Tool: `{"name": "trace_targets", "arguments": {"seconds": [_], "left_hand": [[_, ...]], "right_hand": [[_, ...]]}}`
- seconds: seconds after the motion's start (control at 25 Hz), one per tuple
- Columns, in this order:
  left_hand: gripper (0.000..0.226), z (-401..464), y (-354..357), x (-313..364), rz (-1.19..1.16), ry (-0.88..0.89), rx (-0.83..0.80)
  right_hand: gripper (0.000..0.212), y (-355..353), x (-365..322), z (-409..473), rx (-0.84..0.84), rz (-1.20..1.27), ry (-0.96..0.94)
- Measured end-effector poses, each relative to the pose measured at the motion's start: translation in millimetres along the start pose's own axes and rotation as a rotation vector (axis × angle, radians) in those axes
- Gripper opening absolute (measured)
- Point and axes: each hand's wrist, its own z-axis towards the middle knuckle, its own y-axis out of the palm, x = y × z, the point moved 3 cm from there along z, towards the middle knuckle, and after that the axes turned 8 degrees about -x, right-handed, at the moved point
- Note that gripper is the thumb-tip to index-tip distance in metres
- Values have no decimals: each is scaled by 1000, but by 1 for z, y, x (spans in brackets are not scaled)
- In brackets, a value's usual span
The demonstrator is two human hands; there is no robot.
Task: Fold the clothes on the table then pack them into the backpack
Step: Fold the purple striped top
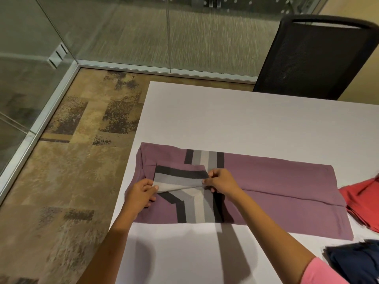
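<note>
On the white counter point(205, 119), the left hand point(140, 194) pinched the folded striped flap's left corner; the right hand point(220, 182) pinched its right end. The purple garment point(276, 191) lay flat, long axis left-right, beside a red garment point(363, 199).

Worktop point(235, 124): smooth, matt white surface. Mauve garment point(276, 181): soft matt knit cloth with a fine ribbed texture; its black, grey and off-white stripe band point(202, 210) looks woven in. Red garment point(363, 199) and navy garment point(356, 259): matt cloth, lying in folds. Chair back point(313, 58): black mesh in a matt frame. Floor point(69, 160): rough mottled carpet. Partition point(131, 31): glossy glass set in brushed metal rails.
</note>
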Motion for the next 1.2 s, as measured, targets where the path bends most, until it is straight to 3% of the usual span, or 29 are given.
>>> {"name": "trace_targets", "arguments": {"seconds": [0.08,0.16,0.28,0.36,0.44,0.48,0.56,0.64,0.72,0.8,1.0,1.12,1.2], "left_hand": [[14,-3,-3,-4,131,59,6],[24,-9,-2,-4,155,139,-45],[32,-22,3,-6,-142,115,-211],[31,-26,8,-9,-281,87,-231],[29,-28,12,-11,-278,92,-212],[25,-29,13,-11,-230,99,-200],[16,-27,11,-13,-67,127,-186],[30,-26,4,-18,189,182,-198],[41,-28,1,-21,372,227,-203],[40,-33,-3,-18,406,232,-110],[20,-14,-15,19,362,286,336],[34,22,-16,36,337,162,331],[44,39,-13,45,305,128,277]], "right_hand": [[11,3,7,-5,41,-203,-112],[20,9,8,-16,51,-265,-246],[44,20,7,-31,-73,-151,-248],[39,25,9,-31,-121,-32,-184],[19,27,12,-25,-91,33,-169],[11,27,13,-22,-53,-10,-185],[16,27,15,-23,27,-173,-244],[27,28,21,-28,52,-336,-291],[23,29,28,-33,46,-561,-254],[18,28,37,-39,100,-715,-175],[21,17,35,-48,334,-488,-173],[28,13,36,-43,418,-514,-170],[36,8,41,-36,386,-583,-119]]}}
